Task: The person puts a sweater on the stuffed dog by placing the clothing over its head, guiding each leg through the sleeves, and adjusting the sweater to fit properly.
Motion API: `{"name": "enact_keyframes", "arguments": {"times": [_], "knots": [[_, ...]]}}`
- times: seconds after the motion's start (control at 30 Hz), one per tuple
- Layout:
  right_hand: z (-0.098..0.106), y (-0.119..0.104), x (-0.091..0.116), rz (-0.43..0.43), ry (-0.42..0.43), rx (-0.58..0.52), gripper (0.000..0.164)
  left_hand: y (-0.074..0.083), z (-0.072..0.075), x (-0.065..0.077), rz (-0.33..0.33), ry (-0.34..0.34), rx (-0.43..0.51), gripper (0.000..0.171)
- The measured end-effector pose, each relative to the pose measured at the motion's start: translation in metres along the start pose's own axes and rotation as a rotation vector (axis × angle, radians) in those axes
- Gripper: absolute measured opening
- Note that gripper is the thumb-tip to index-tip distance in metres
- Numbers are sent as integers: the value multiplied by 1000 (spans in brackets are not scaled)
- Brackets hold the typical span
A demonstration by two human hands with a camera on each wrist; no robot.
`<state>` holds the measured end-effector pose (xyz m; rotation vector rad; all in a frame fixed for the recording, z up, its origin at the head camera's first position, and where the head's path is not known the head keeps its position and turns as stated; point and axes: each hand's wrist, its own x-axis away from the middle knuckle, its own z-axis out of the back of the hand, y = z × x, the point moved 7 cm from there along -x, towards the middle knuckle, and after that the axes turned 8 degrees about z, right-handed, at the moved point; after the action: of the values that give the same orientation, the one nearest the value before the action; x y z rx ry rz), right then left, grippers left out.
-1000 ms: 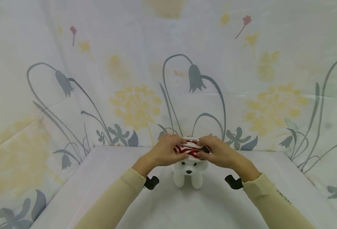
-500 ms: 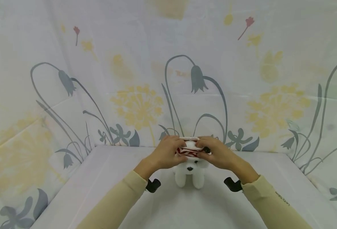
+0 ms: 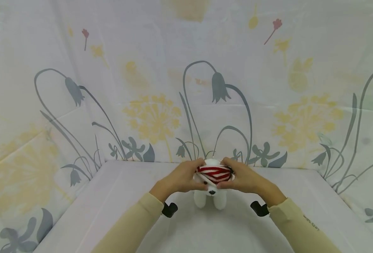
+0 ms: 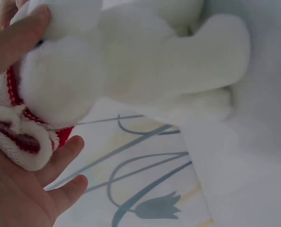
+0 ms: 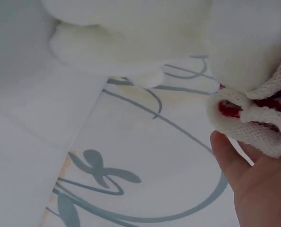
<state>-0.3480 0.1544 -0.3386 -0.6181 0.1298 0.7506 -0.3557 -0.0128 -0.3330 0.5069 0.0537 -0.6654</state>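
Note:
A white plush dog (image 3: 200, 199) stands upright on the white table, facing me. Around its head sits a small red-and-white striped knitted sweater (image 3: 216, 172), and the white crown shows above the stripes. My left hand (image 3: 181, 176) grips the sweater at the left of the head, its thumb lying across the dog's face beside an eye. On the other side my right hand (image 3: 249, 176) holds it, thumb near the muzzle. In the left wrist view a white-edged sleeve (image 4: 36, 153) lies against the palm. The right wrist view has the other sleeve (image 5: 254, 130) beside the fingers.
The white tabletop (image 3: 218, 235) reaches back to a flower-printed cloth wall (image 3: 154, 70) close behind the dog. A black device (image 3: 169, 209) is strapped under the left wrist, another black device (image 3: 259, 208) under the right.
Both hands have come down a little, drawing the sweater lower over the dog's head. The crown now shows above the stripes, and one eye is partly covered.

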Motion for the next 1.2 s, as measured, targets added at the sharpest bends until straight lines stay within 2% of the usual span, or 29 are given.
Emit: {"name": "enact_keyframes", "arguments": {"times": [0.17, 0.3, 0.53, 0.63, 0.8, 0.93, 1.07, 1.2], "knots": [[-11, 5, 4, 60, 44, 38, 66, -4, -8, 3, -31, 60, -44, 65], [-15, 8, 6, 107, 94, 83, 70, -4, -13, 7, -65, 117, -62, 67], [-19, 10, 12, 134, 177, 147, 71, -10, -20, 16, -48, 184, 3, 68], [-20, 8, 15, 155, 210, 121, 68, -11, -22, 20, -24, 199, 54, 65], [-22, 3, 20, 198, 268, 7, 67, -13, -23, 29, 18, 210, 131, 64], [-24, 3, 25, 195, 308, -64, 68, -12, -21, 35, 25, 202, 189, 66], [-26, 2, 29, 188, 335, -73, 68, -8, -20, 39, -18, 247, 184, 66], [-25, -5, 32, 255, 373, 6, 69, -1, -18, 44, -112, 363, 91, 69]]}}
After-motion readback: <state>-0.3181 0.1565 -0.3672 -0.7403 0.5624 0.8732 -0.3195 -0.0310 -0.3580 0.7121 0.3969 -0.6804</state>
